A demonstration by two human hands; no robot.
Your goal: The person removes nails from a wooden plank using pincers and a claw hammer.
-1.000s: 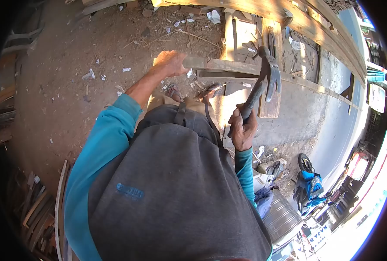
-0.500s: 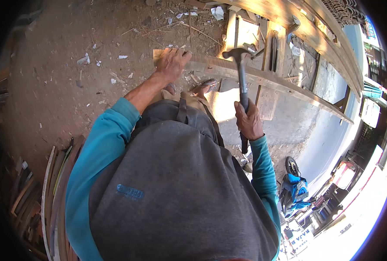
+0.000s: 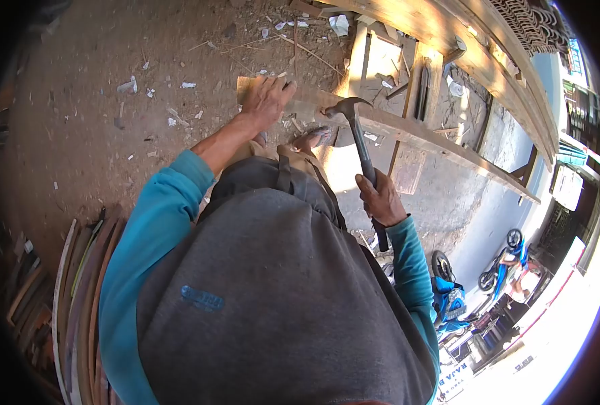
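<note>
My left hand [image 3: 267, 102] is closed around the near-left end of a long wooden plank [image 3: 441, 140], its fingers lying over the top edge. The plank runs from there across to the right. In my right hand [image 3: 383, 200] is a claw hammer [image 3: 362, 145], gripped by its dark handle. The hammer's head is up at the plank, close to its face a short way right of my left hand. Whether it touches the wood I cannot tell.
Thick wooden beams [image 3: 475, 57] cross the upper right. A dark slender tool [image 3: 422, 91] lies on a wooden crosspiece there. Curved wooden strips [image 3: 77, 304] are stacked at lower left. Paper scraps litter the dirt floor [image 3: 97, 128]. Blue motorcycles [image 3: 450, 300] stand at right.
The hammer head has swung left and down towards the plank near my left hand. My left hand stays on the plank's end. The view has shifted slightly, showing another motorcycle.
</note>
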